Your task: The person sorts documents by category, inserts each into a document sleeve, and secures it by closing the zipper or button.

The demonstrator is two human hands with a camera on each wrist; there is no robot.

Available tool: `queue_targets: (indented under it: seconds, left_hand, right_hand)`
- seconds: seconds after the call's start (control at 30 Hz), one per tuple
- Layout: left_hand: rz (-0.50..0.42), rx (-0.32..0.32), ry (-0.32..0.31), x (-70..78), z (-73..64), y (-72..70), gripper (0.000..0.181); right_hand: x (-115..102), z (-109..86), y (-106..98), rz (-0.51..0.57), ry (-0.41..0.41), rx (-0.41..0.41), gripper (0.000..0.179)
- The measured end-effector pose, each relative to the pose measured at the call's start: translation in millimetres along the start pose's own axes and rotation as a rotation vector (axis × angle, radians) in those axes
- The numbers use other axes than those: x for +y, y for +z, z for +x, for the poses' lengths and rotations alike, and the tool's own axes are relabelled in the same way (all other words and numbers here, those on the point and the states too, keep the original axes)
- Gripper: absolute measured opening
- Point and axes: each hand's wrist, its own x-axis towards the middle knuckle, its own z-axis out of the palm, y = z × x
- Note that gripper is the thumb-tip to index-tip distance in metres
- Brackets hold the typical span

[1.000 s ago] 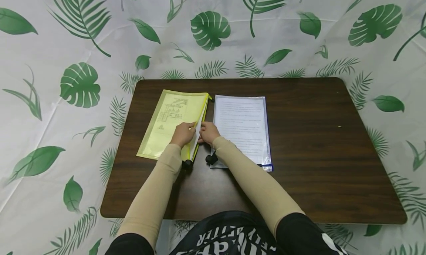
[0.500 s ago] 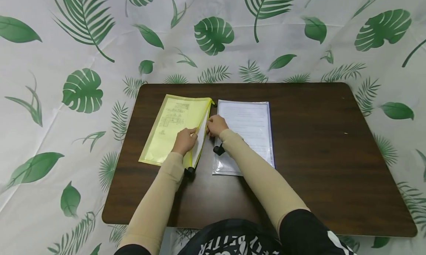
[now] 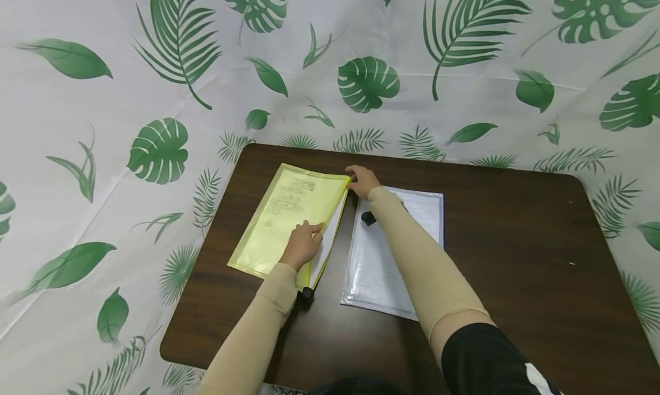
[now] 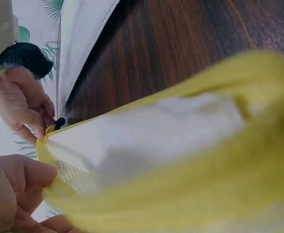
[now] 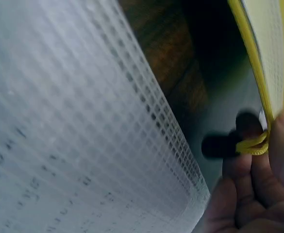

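A yellow mesh zipper pouch (image 3: 281,220) lies on the table's left side, a drawing showing through its cover. Its right edge gapes, and white paper (image 4: 151,131) shows inside. My left hand (image 3: 301,246) pinches the upper lip of this opening between thumb and fingers, lifting it a little. At the pouch's far right corner, my right hand (image 3: 363,182) grips the end of the zipper edge with thumb and fingertips. A yellow cord loop with a black zipper pull (image 5: 222,145) hangs right by those fingers.
A clear mesh pouch (image 3: 378,269) with a blue edge and a printed sheet lies to the right, partly under my right forearm. Both rest on a dark wooden table (image 3: 515,257). A leaf-print cloth (image 3: 309,51) hangs behind.
My right hand has slid away from me along the open edge, from beside my left hand to the far corner. The left hand keeps its hold. The head view has shifted and tilted.
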Motion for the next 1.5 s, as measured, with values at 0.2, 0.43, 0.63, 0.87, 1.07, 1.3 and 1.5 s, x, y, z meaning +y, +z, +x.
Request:
queue_targets:
  seconds: [0.2,0.43,0.63,0.87,1.07,1.3,1.5]
  left_hand:
    - [0.029,0.008,0.016,7.0,-0.1,1.7,0.042]
    - [0.009,-0.011,0.000,8.3,3.2,1.5,0.044]
    - [0.000,-0.173,-0.047,7.6,4.1,-5.7,0.051]
    - [0.177,-0.144,0.012,32.4,26.8,-41.6,0.050]
    - [0.307,-0.069,0.286,68.0,92.8,-43.1,0.041]
    - [0.559,-0.311,0.461,73.3,153.4,-20.7,0.044]
    - [0.551,-0.417,0.499,74.1,180.3,-18.9,0.037]
  right_hand:
    - [4,-0.1,-11,-0.003,0.061,0.008,0.041]
    - [-6,-9.3,-23,0.071,0.233,-0.144,0.039]
    - [-6,-19.4,-19,0.401,0.333,-0.172,0.034]
    - [0,-24.0,-21,0.469,0.317,-0.188,0.031]
    - [10,-24.9,-27,0.557,0.331,-0.214,0.027]
    - [11,-33.4,-32,0.626,0.302,-0.278,0.028]
    - [10,-34.4,-41,0.637,0.265,-0.267,0.028]
